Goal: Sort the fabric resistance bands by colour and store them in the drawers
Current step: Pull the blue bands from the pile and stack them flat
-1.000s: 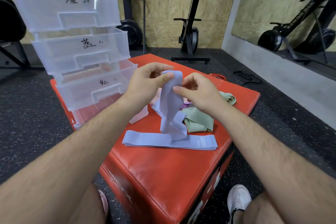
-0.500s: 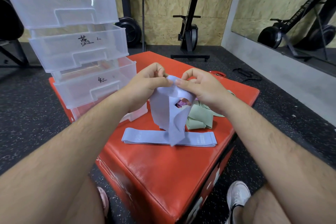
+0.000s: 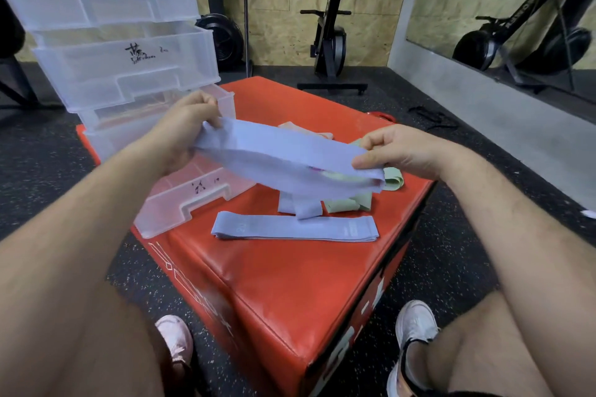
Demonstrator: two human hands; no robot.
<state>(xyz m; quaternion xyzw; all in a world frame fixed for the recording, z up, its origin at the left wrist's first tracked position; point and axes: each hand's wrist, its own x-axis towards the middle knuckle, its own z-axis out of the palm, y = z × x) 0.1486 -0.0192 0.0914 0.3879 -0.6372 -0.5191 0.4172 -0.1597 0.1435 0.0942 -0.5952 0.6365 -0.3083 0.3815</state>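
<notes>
You are holding a lilac band up over the box, pulled out sideways into a long loop: your left hand is gripping its left end with curled fingers, and your right hand is pinching its right end between thumb and fingers. Under it, a flat band of the same lilac is lying straight across the red top, with faint print on it reading "20"; a crumpled band, also lilac, is lying just behind it, touching the green bands to its right. A peach band is showing behind the held loop. To your left, the clear drawers are standing stacked on the box, each front carrying a handwritten black mark too loose to read. The bottom drawer is pulled well out, its front corner reaching the box's left edge; what is lying inside any of them cannot be told through the cloudy plastic. White lettering is running down the box's side, unreadable at this angle. Bare red top is lying between the flat band and the near edge. Your shoes are resting on the black floor at the box's foot.
</notes>
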